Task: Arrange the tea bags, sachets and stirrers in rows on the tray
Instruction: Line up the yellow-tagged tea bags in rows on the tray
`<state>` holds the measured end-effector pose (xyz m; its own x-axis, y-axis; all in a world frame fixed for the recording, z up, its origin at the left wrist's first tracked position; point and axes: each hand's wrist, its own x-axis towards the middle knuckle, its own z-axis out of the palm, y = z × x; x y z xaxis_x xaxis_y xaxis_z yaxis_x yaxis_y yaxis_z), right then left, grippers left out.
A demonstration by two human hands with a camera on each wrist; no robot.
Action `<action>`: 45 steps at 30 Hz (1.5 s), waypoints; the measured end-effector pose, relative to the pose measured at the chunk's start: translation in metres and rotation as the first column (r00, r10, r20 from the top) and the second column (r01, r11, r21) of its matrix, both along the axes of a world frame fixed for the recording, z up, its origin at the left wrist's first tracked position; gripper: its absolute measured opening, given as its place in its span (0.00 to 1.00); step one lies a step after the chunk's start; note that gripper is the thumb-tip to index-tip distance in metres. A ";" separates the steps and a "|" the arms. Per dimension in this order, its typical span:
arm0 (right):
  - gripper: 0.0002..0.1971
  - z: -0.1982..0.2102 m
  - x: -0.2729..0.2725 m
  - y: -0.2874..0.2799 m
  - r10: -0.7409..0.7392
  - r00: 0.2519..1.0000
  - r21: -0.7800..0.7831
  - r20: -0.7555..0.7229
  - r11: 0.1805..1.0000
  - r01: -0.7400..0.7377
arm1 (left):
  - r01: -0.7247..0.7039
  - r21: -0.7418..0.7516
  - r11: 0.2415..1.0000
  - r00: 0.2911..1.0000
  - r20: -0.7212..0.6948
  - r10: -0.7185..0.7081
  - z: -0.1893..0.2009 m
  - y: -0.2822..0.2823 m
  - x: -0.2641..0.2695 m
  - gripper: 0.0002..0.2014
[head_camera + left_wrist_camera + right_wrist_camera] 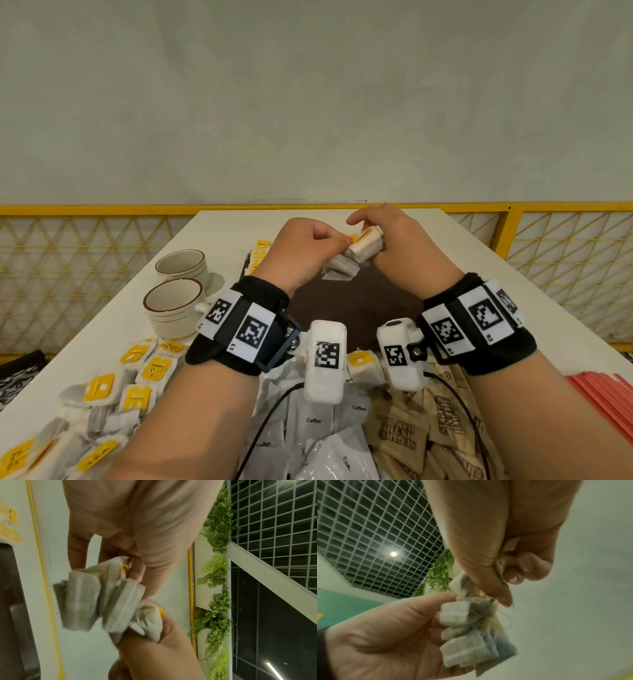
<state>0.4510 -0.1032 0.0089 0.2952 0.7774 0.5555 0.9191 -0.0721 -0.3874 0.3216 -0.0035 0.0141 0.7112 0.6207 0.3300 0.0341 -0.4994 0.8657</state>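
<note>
Both hands are raised above the dark brown tray point(359, 308) with a bunch of white tea bags point(356, 251) between them. My right hand point(371, 236) grips several bags with curled fingers. My left hand point(330, 241) pinches the bags hanging at the bunch's lower left. In the left wrist view the left hand point(135, 572) pinches the tea bags point(102, 601) by a yellow tag. The right hand point(506, 582) clamps the tea bags point(471, 635) from above in its own wrist view. A few yellow-tagged tea bags point(260, 253) lie along the tray's left edge.
Two white cups point(173, 308) stand left of the tray. Near me lie loose tea bags point(102, 387), white coffee sachets point(315, 421), brown sugar sachets point(411, 438) and red stirrers point(603, 394). A yellow railing point(102, 209) runs behind the table.
</note>
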 end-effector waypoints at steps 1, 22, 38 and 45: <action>0.23 0.000 0.004 -0.001 -0.042 0.999 -0.007 -0.023 0.999 0.042 | -0.020 0.010 1.000 1.000 0.017 0.020 0.001 0.002 -0.001 0.08; 0.05 0.033 0.002 -0.027 0.453 0.509 0.456 -0.732 0.881 -0.127 | -0.071 0.183 0.981 0.987 0.154 0.043 0.004 0.012 -0.006 0.09; 0.12 0.020 -0.012 -0.011 0.262 0.697 0.272 -0.667 0.957 -0.100 | 0.102 0.079 0.992 0.978 0.174 -0.115 0.011 0.004 -0.012 0.13; 0.11 0.020 -0.010 -0.011 0.275 0.689 0.311 -0.671 0.948 -0.076 | 0.189 0.180 0.965 0.973 0.098 -0.209 0.014 -0.003 -0.011 0.17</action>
<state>0.4412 -0.1145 0.0293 0.5446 0.7274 0.4174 0.3589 0.2477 -0.8999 0.3102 -0.0068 0.0286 0.7660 0.3990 0.5041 -0.1755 -0.6246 0.7610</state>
